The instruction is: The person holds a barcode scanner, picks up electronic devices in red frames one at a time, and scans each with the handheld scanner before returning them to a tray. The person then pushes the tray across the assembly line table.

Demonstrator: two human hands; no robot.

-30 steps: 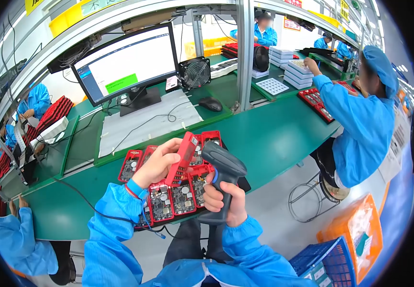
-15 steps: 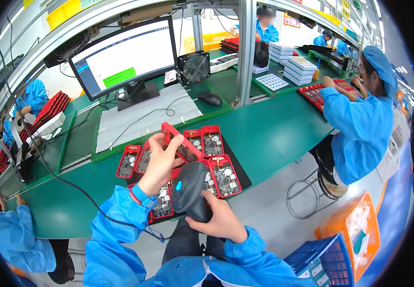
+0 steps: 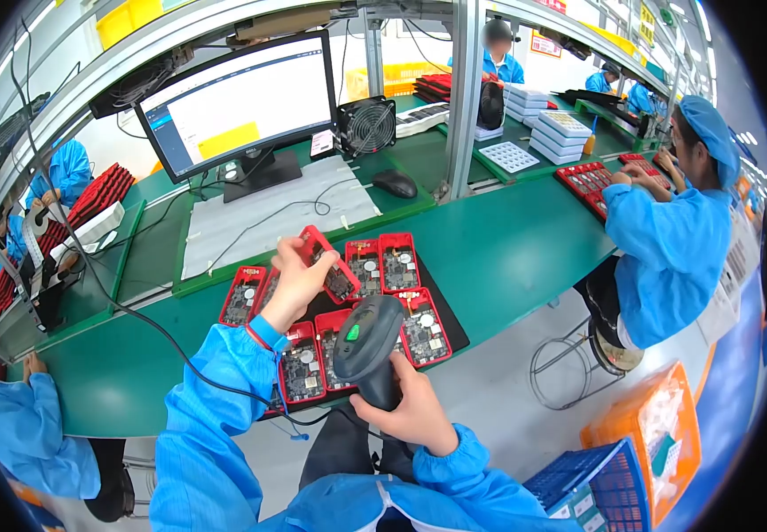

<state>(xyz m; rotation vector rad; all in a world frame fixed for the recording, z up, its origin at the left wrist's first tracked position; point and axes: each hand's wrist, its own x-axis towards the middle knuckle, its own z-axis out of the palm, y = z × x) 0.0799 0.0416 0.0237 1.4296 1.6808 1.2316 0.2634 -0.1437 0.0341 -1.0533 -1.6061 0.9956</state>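
Scanner over a lifted board tray

The red plastic tray holding a circuit board (image 3: 328,263) was gripped tilted in the left hand (image 3: 293,282), above the other trays on the green bench (image 3: 507,248). The right hand (image 3: 410,410) clasped the grey handheld scanner (image 3: 365,341), now lowered; the monitor's (image 3: 241,102) panel had turned from green to yellow.

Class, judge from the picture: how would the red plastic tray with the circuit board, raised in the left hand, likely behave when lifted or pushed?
The red plastic tray holding a circuit board probably stays stiff: it keeps its shape tilted in the left hand. It seems light, since fingertips alone carry it. The exposed board looks fragile, so pushing on its components seems risky.
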